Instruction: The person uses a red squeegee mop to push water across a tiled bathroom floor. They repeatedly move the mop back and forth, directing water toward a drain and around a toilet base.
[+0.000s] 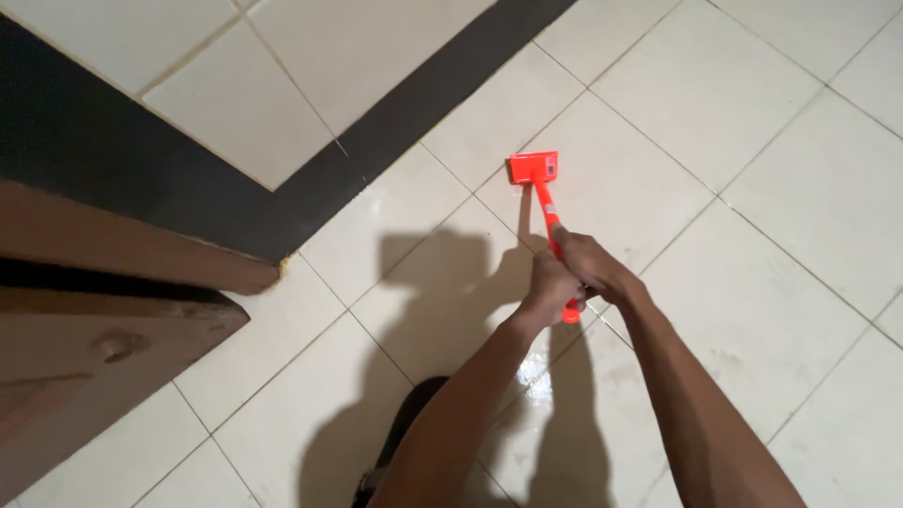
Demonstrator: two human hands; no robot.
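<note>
A bright orange-red floor brush (536, 171) with a flat rectangular head rests on the white floor tiles. Its thin handle runs back toward me. My left hand (548, 287) grips the lower part of the handle, near its end. My right hand (585, 265) is wrapped around the handle just above the left one. Both arms reach out from the bottom of the view. The tiles under and behind my hands look wet and shiny.
A brown wooden door (103, 310) stands at the left, its edge over the floor. A dark strip (320, 188) separates the floor tiles from a tiled wall or step at the top left. My foot (400, 442) shows dark at the bottom centre.
</note>
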